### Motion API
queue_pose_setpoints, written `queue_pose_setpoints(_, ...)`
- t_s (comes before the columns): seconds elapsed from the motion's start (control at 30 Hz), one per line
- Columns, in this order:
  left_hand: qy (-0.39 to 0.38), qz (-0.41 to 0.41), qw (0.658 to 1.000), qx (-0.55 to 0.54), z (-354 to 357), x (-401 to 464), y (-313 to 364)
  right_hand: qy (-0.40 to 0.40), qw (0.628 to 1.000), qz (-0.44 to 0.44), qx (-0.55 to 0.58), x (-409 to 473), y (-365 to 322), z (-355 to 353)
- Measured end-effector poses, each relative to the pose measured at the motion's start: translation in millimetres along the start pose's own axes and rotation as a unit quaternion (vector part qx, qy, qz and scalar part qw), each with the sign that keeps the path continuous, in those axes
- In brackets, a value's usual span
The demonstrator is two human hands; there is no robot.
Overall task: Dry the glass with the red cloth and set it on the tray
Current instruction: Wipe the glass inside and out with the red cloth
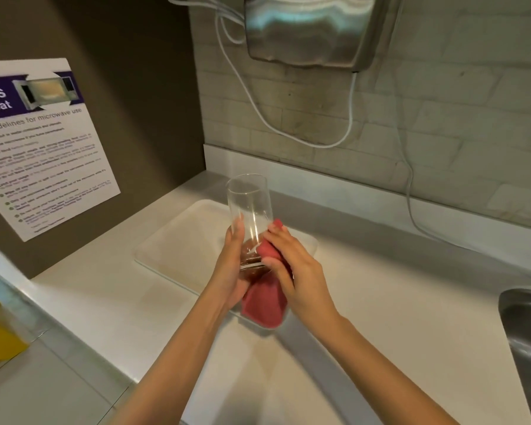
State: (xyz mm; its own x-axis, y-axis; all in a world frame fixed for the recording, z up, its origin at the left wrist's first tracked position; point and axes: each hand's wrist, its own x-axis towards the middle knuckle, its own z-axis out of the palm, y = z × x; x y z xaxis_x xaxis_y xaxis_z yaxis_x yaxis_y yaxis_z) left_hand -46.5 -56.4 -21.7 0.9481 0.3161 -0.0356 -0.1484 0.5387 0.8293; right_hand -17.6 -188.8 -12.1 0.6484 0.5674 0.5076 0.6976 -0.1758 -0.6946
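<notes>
The left hand (pixel 232 271) grips the glass (pixel 249 216) by its base, tilted above the tray (pixel 172 240), leaving the sides free for wiping. The right hand (pixel 295 271) pinches the red cloth (pixel 265 302) against the glass's lower side, apparently mid-drying.

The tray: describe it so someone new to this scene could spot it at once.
On the pale counter, left of the steel sink and below the wall-mounted metal box, lies the tray. It is flat, cream, with rounded corners and a low rim, directly beneath the glass.
</notes>
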Motion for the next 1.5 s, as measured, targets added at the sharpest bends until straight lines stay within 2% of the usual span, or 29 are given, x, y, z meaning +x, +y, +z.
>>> queue_pose_setpoints(0.13,0.001,0.035,0.999,0.041,6,-3,-2,0.085,0.996,0.023,0.007,32,-6,-10)
queue_pose_setpoints(0.3,0.006,0.068,0.996,0.057,9,-3,0,0.063,0.996,-0.058,-0.036,15,1,-11)
queue_pose_setpoints(0.4,0.015,0.078,0.995,0.066,12,-3,4,0.074,0.995,-0.067,-0.021,-5,8,-4)
queue_pose_setpoints(0.5,0.014,0.071,0.996,0.055,17,-5,4,0.164,0.984,0.009,0.065,-3,6,-2)
queue_pose_setpoints(0.6,0.001,0.045,0.998,0.051,21,-6,8,0.191,0.934,0.156,0.258,6,-2,-2)
queue_pose_setpoints(0.67,-0.009,0.034,0.999,0.032,21,-5,11,0.178,0.922,0.172,0.298,6,-4,-5)
queue_pose_setpoints(0.8,-0.054,0.020,0.998,0.003,18,-6,12,0.059,0.949,0.135,0.280,-2,-7,0)
queue_pose_setpoints(0.9,-0.012,0.005,0.999,-0.047,15,-2,10,0.006,0.951,0.101,0.293,-2,-10,6)
queue_pose_setpoints(0.97,0.011,-0.001,1.000,-0.014,16,-1,12,0.017,0.949,0.112,0.294,-1,-11,8)
queue_pose_setpoints(1.07,0.038,0.028,0.988,0.146,13,4,19,0.055,0.948,0.146,0.278,0,-7,9)
queue_pose_setpoints(1.13,0.039,0.027,0.977,0.206,9,9,27,0.063,0.952,0.152,0.259,-1,-5,12)
queue_pose_setpoints(1.27,0.005,-0.022,0.980,0.200,10,11,34,0.059,0.977,0.089,0.184,-4,-7,18)
queue_pose_setpoints(1.37,0.035,-0.033,0.989,0.143,6,11,26,0.025,0.997,-0.001,0.075,-9,-5,18)
queue_pose_setpoints(1.43,0.036,-0.054,0.995,0.073,0,7,21,-0.023,0.997,-0.075,-0.004,-12,1,14)
queue_pose_setpoints(1.5,0.006,-0.063,0.997,0.039,-4,5,15,-0.060,0.987,-0.140,-0.059,-13,9,8)
